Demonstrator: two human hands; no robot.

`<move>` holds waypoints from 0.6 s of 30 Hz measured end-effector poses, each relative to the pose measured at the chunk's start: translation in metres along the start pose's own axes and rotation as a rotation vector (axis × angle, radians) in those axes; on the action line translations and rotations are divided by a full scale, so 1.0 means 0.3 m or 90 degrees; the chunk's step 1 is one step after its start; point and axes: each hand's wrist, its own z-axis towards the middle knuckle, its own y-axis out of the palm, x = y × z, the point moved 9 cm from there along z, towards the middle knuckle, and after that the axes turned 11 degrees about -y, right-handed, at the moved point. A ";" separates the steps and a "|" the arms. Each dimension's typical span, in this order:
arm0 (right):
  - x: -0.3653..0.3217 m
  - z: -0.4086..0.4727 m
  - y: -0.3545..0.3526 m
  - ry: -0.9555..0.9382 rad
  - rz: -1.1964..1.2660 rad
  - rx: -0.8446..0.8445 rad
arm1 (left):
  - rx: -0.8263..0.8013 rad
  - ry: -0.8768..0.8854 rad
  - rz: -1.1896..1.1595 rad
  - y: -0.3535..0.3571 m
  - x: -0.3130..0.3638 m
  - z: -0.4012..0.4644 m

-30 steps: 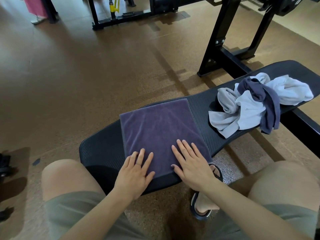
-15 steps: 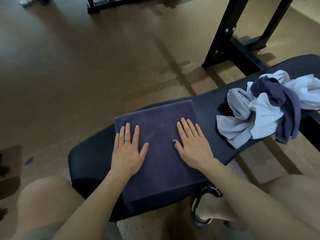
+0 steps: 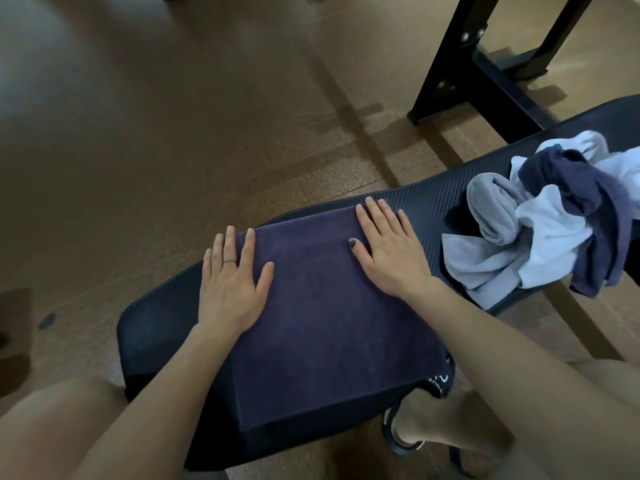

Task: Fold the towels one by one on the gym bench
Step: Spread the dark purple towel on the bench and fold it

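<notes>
A dark purple towel (image 3: 322, 317) lies folded flat into a rectangle on the near end of the black gym bench (image 3: 436, 199). My left hand (image 3: 232, 282) presses flat on the towel's far left corner, fingers straight, fingertips reaching past its edge. On the far right corner lies my right hand (image 3: 391, 251), also flat with fingers spread. Further right on the bench sits a crumpled heap of towels: a grey one (image 3: 485, 220), a white one (image 3: 554, 237) and a navy one (image 3: 588, 192).
A black steel rack frame (image 3: 464, 64) stands on the brown floor behind the bench. My bare knees flank the bench end, and a sandalled foot (image 3: 415, 431) rests under its near right side.
Both hands have slid away from me along the purple towel, from its near edge to its far corners, smoothing it. The view has tilted downward.
</notes>
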 end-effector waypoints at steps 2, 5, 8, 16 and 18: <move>0.013 -0.002 -0.018 0.024 0.051 0.028 | 0.004 -0.002 0.017 -0.016 0.009 -0.007; 0.063 -0.001 -0.055 0.057 0.113 0.050 | 0.057 0.022 0.040 -0.092 0.088 -0.058; 0.109 0.041 -0.111 0.076 0.145 0.067 | 0.061 0.217 -0.003 -0.145 0.355 -0.223; 0.184 0.138 -0.166 0.136 0.130 0.013 | -0.096 0.516 0.103 0.103 0.822 -0.657; 0.191 0.149 -0.173 0.139 0.134 0.010 | -0.103 0.473 0.123 0.110 0.831 -0.642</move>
